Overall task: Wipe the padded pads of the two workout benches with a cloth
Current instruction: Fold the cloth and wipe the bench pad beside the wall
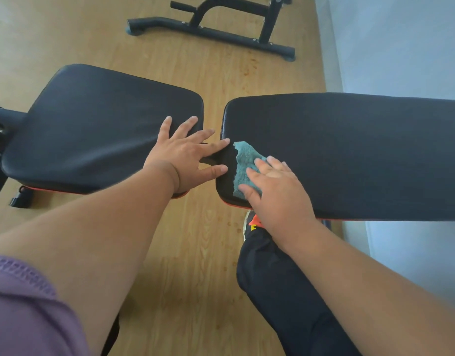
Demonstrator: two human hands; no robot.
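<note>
Two black padded pads lie side by side with a narrow gap between them: a shorter seat pad (92, 129) on the left and a long back pad (362, 150) on the right. My left hand (185, 152) lies flat with fingers spread on the right end of the seat pad, fingertips reaching across the gap. My right hand (275, 191) presses a teal cloth (243, 163) flat against the near left corner of the back pad. Part of the cloth is hidden under my palm.
The benches stand on a wooden floor (195, 278). A black metal frame base (213, 29) lies on the floor beyond them. A pale wall (401, 47) runs along the right. My dark trouser leg (285, 291) and shoe sit under the back pad's near edge.
</note>
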